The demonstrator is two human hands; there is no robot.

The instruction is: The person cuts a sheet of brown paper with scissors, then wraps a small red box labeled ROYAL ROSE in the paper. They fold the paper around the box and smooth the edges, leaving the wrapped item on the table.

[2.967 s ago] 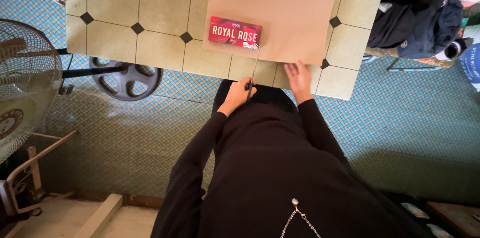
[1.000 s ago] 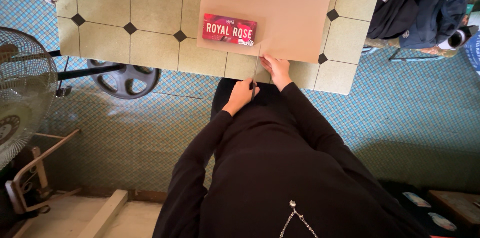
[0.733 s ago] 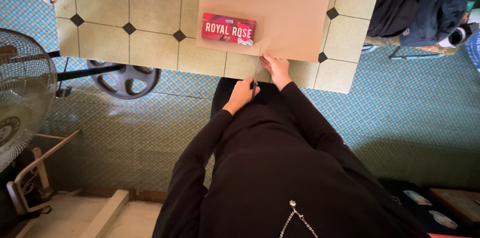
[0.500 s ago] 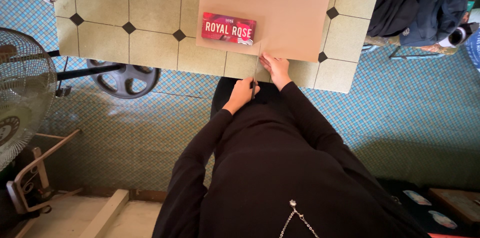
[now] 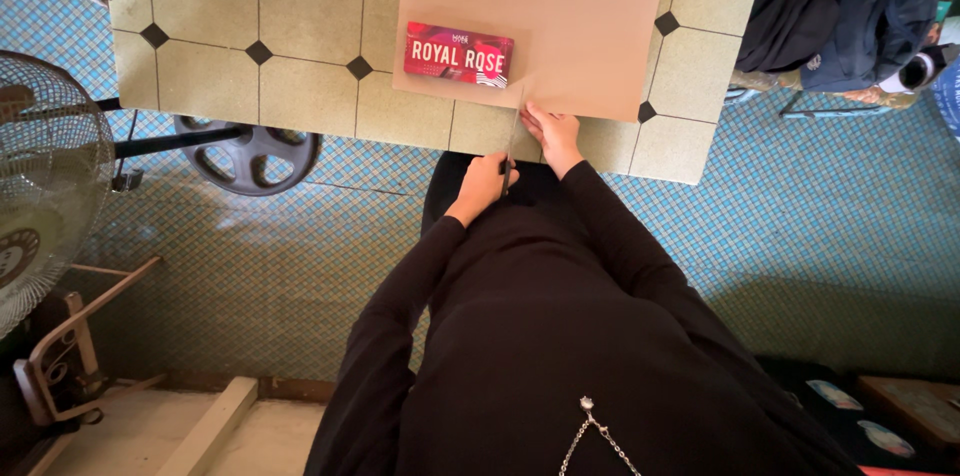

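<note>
- Tiled green surface with black diamond insets carries a tan paper sheet and a red flat box on the sheet's near left corner.
- Left hand: grip closed around scissors, blades at the sheet's near edge.
- Right hand: fingers pressed flat on that edge, just beside the blades.

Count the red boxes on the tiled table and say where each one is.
1. The red box lies flat on the near left corner of the brown paper sheet, just left of the scissors in the left hand. None looks hidden.

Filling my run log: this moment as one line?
left hand: grips scissors | right hand: steadies brown paper | red box on paper
</note>
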